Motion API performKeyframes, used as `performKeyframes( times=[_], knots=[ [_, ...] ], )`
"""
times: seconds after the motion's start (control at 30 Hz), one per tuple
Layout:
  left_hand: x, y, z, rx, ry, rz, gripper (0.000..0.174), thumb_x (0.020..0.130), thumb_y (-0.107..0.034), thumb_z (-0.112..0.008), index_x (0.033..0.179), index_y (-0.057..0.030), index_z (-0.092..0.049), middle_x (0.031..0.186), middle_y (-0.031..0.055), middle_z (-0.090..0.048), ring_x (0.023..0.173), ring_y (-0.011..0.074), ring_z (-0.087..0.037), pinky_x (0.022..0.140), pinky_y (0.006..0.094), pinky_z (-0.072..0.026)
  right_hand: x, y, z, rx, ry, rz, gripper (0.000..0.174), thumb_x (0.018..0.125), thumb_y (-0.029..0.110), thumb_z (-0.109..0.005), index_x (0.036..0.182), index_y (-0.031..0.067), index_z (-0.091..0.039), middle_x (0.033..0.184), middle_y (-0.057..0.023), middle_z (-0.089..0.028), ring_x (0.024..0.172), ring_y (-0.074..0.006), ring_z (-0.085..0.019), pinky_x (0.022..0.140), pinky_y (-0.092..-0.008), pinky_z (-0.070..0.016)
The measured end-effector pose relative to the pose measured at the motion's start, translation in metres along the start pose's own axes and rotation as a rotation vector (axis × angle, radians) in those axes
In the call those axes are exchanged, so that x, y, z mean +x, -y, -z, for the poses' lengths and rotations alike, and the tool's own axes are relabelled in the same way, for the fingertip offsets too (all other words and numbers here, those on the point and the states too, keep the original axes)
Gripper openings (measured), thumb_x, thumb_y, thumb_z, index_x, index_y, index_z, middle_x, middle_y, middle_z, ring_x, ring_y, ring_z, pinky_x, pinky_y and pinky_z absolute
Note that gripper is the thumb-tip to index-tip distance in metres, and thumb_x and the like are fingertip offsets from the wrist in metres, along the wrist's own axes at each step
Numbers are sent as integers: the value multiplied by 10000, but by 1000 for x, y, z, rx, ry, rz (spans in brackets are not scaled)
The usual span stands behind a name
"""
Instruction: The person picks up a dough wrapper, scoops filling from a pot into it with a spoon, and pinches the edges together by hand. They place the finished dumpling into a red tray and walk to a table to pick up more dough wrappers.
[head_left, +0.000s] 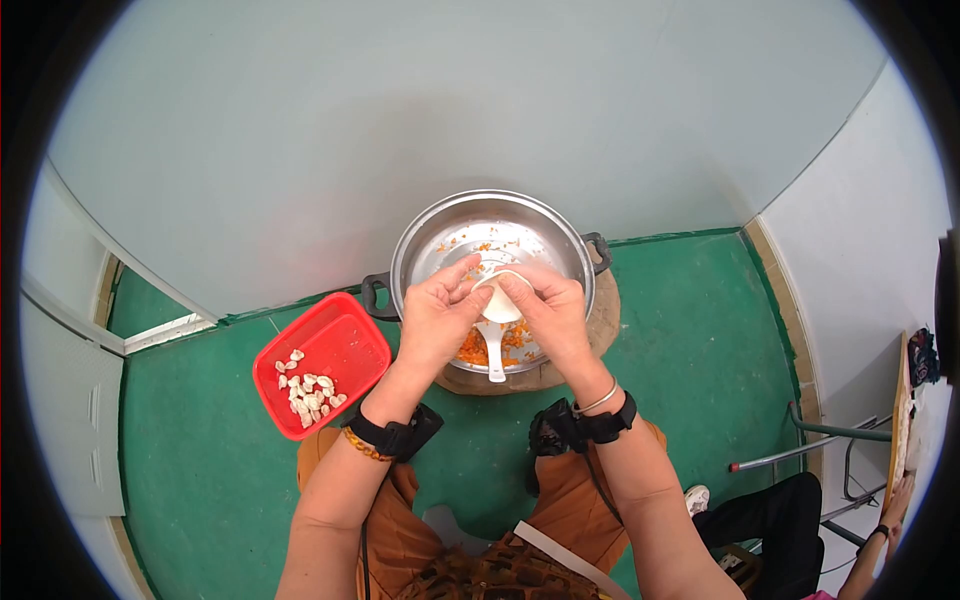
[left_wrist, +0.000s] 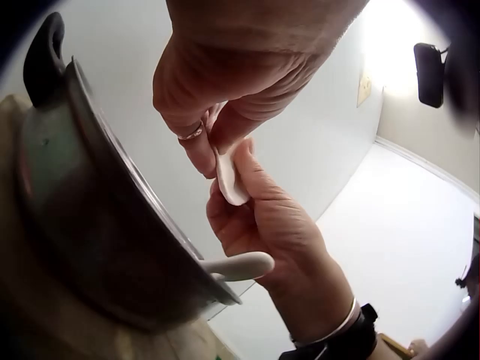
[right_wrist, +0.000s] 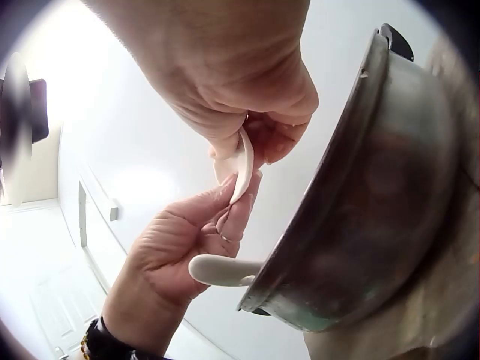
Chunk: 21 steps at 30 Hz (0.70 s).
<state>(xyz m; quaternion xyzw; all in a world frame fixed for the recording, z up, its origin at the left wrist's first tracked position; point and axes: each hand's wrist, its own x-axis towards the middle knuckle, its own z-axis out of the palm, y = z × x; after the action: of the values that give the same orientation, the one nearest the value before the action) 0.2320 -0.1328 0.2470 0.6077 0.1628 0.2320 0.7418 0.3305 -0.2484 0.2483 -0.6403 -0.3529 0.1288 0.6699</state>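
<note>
Both hands hold a round white dough wrapper (head_left: pixel 505 306) over the near part of a steel pot (head_left: pixel 425 233). My left hand (head_left: pixel 438 312) pinches its left edge between thumb and fingers; my right hand (head_left: pixel 556 312) pinches the right edge. In the left wrist view the wrapper (left_wrist: pixel 232 181) looks thin and slightly curved. The right wrist view shows the wrapper (right_wrist: pixel 244 166) bent between the two hands. Below it, a white spoon (head_left: pixel 495 358) leans on the pot's near rim, handle outward. Orange chopped filling (head_left: pixel 474 348) lies in the pot, partly hidden by the hands.
A red plastic basin (head_left: pixel 345 345) with several small whitish dough pieces (head_left: pixel 309 398) sits on the green floor to the left. The pot stands on a round wooden block (head_left: pixel 607 325), close to a grey wall. Another person's arm (head_left: pixel 880 545) and a metal-legged table are at the right.
</note>
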Motion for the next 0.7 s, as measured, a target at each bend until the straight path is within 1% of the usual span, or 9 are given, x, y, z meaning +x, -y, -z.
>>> performKeyframes(
  times=[0.13,0.23,0.33,0.43,0.53,0.63,0.7],
  knots=[
    [1,1,2,109,-16,-149,480,814,3,-632,1252,72,-449,977,131,-650,816,117,-618,708,229,-510,0,-2,3,-57,4,-4,181,847,129,-629,965,-3,-670,830,-72,-637,766,-110,-579,676,-241,-464],
    [-3,-11,0,19,-27,-33,464,804,12,-630,1236,64,-469,1003,137,-638,867,139,-616,753,260,-507,0,0,1,0,8,-46,183,851,129,-626,971,-2,-669,840,-65,-641,769,-101,-580,675,-238,-467],
    [-1,-15,2,-358,54,129,459,795,-8,-650,1222,46,-490,1041,131,-619,950,166,-600,837,298,-484,0,4,-3,112,31,-56,187,862,138,-617,977,-1,-668,853,-59,-645,780,-96,-583,690,-232,-471],
    [0,-18,1,-451,120,238,433,799,-44,-669,1200,21,-521,997,98,-629,919,152,-598,849,294,-465,-2,7,-7,113,23,-29,192,868,140,-611,993,5,-665,879,-62,-647,793,-95,-585,704,-228,-475],
    [-2,-20,1,-420,214,252,382,835,-63,-634,1192,21,-527,1021,78,-621,913,149,-598,814,289,-483,-2,15,-9,172,89,-71,212,876,138,-600,1039,11,-647,886,-63,-647,816,-99,-582,727,-237,-474],
    [5,-14,12,-322,210,328,375,855,-97,-611,1196,25,-516,1097,105,-601,994,171,-583,845,317,-493,0,18,-4,243,134,-106,296,857,175,-630,1108,19,-607,921,-60,-624,828,-99,-563,737,-234,-465],
    [7,-16,17,-360,99,288,322,869,-67,-564,1177,22,-529,1093,105,-598,957,169,-590,782,306,-505,-2,17,3,100,157,-150,405,796,229,-693,1137,39,-586,961,-58,-589,874,-126,-546,769,-259,-456]
  ],
)
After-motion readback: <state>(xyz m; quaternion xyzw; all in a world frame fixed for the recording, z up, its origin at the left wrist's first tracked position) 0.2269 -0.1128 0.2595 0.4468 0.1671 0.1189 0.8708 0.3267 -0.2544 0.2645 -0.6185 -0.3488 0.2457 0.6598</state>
